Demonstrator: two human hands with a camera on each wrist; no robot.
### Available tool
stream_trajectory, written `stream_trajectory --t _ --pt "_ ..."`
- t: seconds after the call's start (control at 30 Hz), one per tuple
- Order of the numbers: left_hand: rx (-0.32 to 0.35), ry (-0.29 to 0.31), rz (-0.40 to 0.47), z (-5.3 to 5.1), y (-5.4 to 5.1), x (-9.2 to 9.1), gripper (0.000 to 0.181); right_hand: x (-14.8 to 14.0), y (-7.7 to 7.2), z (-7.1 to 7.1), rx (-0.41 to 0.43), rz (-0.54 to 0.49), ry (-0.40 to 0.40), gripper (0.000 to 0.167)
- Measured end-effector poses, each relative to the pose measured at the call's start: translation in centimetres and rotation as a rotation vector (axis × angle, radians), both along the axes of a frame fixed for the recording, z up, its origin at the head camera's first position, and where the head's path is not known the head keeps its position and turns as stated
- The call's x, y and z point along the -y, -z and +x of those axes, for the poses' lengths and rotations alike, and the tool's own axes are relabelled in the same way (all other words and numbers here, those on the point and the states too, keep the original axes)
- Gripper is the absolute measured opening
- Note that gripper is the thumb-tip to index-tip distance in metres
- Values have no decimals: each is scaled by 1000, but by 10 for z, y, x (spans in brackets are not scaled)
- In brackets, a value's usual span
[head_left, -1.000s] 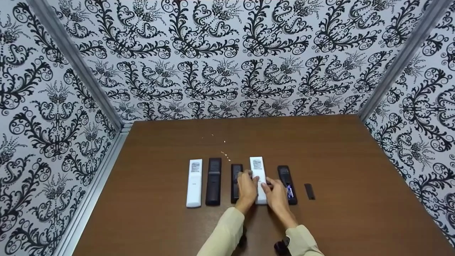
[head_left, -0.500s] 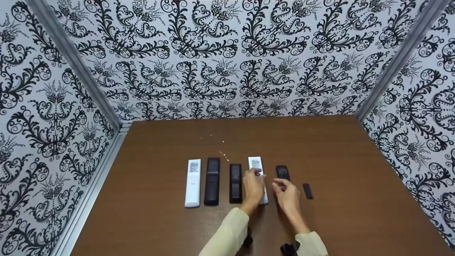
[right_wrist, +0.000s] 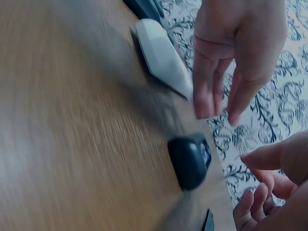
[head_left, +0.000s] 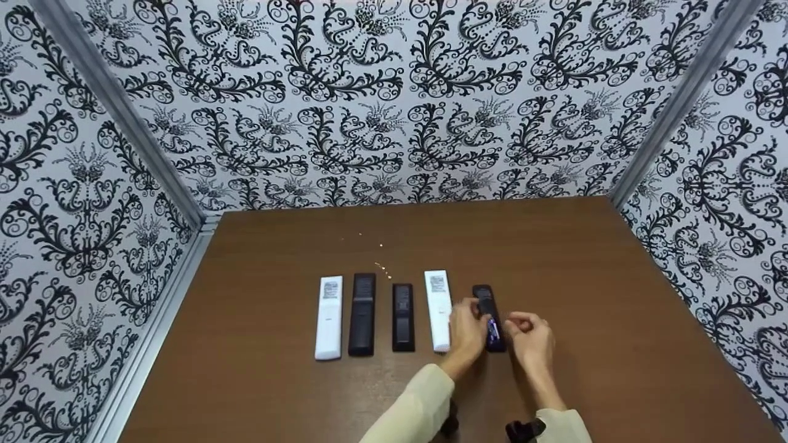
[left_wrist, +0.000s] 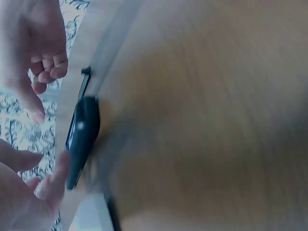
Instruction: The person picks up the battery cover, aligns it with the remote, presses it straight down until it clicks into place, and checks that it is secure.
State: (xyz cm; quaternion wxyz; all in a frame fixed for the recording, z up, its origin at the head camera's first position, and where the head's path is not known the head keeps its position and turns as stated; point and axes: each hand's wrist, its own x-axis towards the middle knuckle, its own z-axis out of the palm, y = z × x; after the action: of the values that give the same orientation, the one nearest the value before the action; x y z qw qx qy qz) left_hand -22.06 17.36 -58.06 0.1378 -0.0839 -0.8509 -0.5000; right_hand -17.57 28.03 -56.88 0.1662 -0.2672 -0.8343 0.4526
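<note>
A black remote control [head_left: 484,296] lies back up with its battery compartment bare and blue-purple batteries [head_left: 493,330] showing. My left hand [head_left: 466,335] hovers at its left side, fingers extended and holding nothing. To the remote's right is my right hand [head_left: 533,344], its fingers loosely bent, with nothing visible in its grasp. The right wrist view shows both hands, left [right_wrist: 236,53] and right [right_wrist: 279,187], above the tabletop. Also there, the dark battery cover [right_wrist: 208,220] lies beyond the black remote [right_wrist: 187,161]; the right hand hides it in the head view.
A white remote [head_left: 438,307] lies just left of the left hand. Further left are a small black remote [head_left: 403,317], a long black one [head_left: 362,314] and another white one [head_left: 329,317]. Patterned walls [head_left: 394,123] enclose the brown table [head_left: 277,394].
Both hands have left the right-hand white remote and moved right. My left hand has come to the black remote with batteries; my right hand has passed to its far side, over the cover.
</note>
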Motion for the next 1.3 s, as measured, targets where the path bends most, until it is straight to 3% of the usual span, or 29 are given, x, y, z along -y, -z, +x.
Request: stream_trajectory --t 0.13,0.2,0.4,0.67,0.97,1.17,1.3 --pt "170 -14 -80 6 2 -11 38 -12 2 3 84 -23 -9 33" --pt "219 -32 -96 8 0 -16 44 -17 4 5 117 -34 -22 36" --pt "266 -84 -115 12 -6 -25 61 -24 15 9 143 -19 -29 40" --pt "311 -96 -65 9 -3 -28 70 -29 17 9 196 -40 -53 42" --pt "478 -74 6 4 -10 -32 80 -33 14 6 229 -26 -117 43" --pt "473 -50 -20 4 -11 -31 81 -35 14 10 227 -80 -114 39" --pt "451 -14 -55 1 -12 -27 70 -36 14 11 206 -100 -100 35"
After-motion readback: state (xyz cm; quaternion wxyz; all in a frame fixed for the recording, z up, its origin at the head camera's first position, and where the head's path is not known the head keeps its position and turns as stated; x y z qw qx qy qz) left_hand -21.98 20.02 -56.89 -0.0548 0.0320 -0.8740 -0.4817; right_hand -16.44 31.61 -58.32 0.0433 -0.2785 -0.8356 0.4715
